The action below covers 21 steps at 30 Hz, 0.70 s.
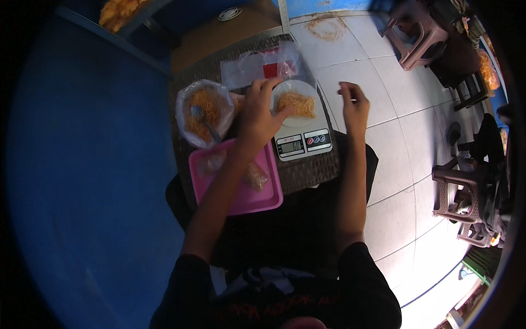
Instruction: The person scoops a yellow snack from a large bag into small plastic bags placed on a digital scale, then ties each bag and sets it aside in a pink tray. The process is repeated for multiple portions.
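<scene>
A clear plastic packet of shredded golden food [299, 104] lies on the round plate of a white digital kitchen scale [277, 142], whose display reads 60. My left hand [265, 109] is at the plate's left side, its thumb by the packet's edge; whether it grips the packet is unclear. My right hand [354, 98] is raised to the right of the scale, fingers curled, with nothing plainly seen in it. Left of my left hand, a plastic-lined bowl [183, 127] holds more of the shredded food and a metal spoon [197, 112]. A pink tray [269, 201] holds filled packets [255, 177], partly behind my left forearm.
Clear plastic bags [242, 72] with a red patch lie behind the scale on the dark woven-pattern table [316, 168]. A blue wall [94, 164] stands at left. Plastic stools [456, 174] stand on the tiled floor at right. A coiled white cable [229, 14] lies at the back.
</scene>
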Tool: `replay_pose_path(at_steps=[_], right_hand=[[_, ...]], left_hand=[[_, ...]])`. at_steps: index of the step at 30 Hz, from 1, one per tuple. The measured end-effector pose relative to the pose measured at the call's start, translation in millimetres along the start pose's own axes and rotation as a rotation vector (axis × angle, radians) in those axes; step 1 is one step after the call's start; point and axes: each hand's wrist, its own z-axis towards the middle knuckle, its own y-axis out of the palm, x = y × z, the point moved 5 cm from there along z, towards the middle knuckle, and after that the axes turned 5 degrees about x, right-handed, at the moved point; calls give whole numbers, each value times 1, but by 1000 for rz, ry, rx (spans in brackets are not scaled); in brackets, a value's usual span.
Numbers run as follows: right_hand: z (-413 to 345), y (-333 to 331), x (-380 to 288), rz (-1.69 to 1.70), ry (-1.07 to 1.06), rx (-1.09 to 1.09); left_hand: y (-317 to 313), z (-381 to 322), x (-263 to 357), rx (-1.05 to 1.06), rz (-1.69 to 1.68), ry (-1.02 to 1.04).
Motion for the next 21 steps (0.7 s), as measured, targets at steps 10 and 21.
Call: replay_pose_path(at_steps=[10,21], right_hand=[[-1,-4,41,263,370,21],[-1,-7,56,395,451,76]], left_hand=[[3,57,1,64,-133,119],[-29,64,80,-211,-252,349]])
